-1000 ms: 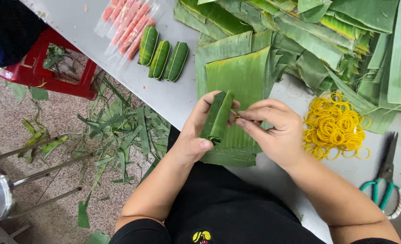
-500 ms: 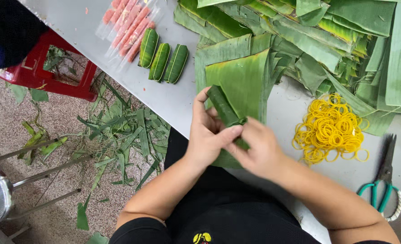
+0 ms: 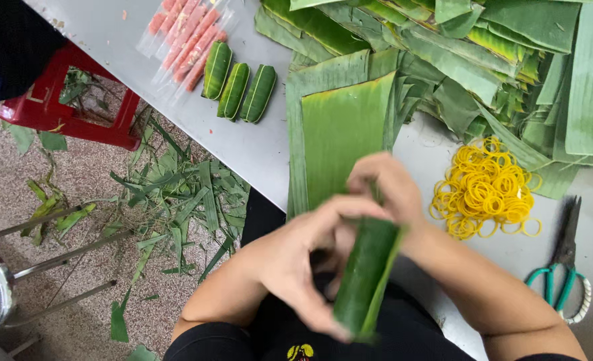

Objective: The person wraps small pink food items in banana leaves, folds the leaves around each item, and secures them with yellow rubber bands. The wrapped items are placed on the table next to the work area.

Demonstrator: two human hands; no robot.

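Observation:
A green banana-leaf roll is held upright-tilted close to my body, over the table's front edge. My left hand wraps around its left side, fingers curled on the leaf. On its top end sits my right hand, pinching the leaf there. A flat banana leaf sheet lies on the grey table just beyond my hands.
Three finished leaf rolls lie beside several pink sausages in clear wrap. A heap of banana leaves fills the back right. Yellow rubber bands and green-handled scissors lie right. Red stool and leaf scraps are on the floor.
The roll has been lifted off the flat leaf and pulled toward my body, turning more upright. Both hands moved down and closer to the camera with it.

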